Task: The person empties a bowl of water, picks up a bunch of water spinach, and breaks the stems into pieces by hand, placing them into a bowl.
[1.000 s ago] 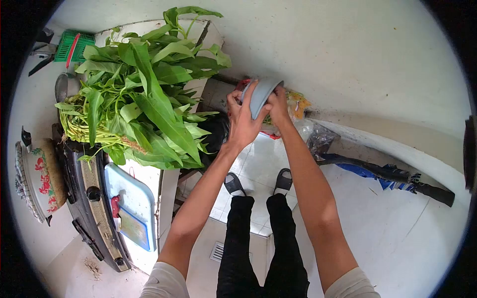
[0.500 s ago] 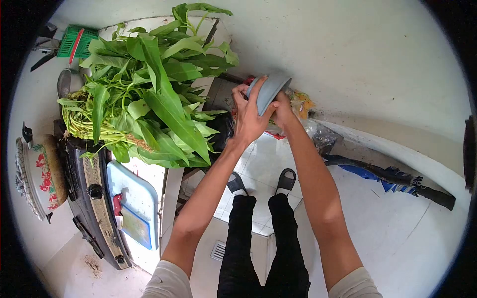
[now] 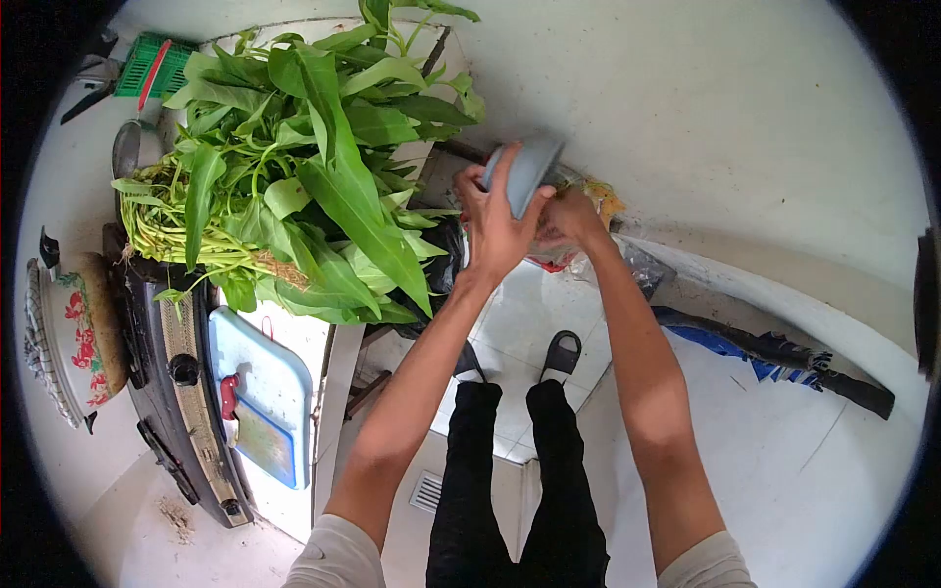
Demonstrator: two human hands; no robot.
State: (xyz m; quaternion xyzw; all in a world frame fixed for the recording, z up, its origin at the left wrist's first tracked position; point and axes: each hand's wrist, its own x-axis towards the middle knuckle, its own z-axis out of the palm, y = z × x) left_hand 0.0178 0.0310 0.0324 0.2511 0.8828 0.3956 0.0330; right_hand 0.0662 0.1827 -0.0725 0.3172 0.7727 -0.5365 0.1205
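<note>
A grey-blue bowl (image 3: 529, 174) is tilted on its side near the wall, above a cluttered corner. My left hand (image 3: 498, 225) grips it, with fingers and thumb spread round its outside. Just right of the bowl's opening is my right hand (image 3: 573, 218), blurred by motion; its fingers are smeared and whatever they may hold cannot be made out. Beneath the hands lie plastic bags (image 3: 627, 265) and some yellow-orange scraps (image 3: 606, 201). A large bunch of leafy greens (image 3: 323, 176) lies to the left on the counter.
Left are a stove (image 3: 196, 402), a floral pot (image 3: 88, 338), a strainer (image 3: 135, 147) and a green basket (image 3: 155, 67). A blue cutting board (image 3: 257, 343) bears a red-handled knife (image 3: 229, 400). A dark folded umbrella (image 3: 755, 343) lies at right by the wall.
My right hand has come off the bowl's side and moved slightly right and down. The bowl, still in my left hand, has shifted a little and tilted.
</note>
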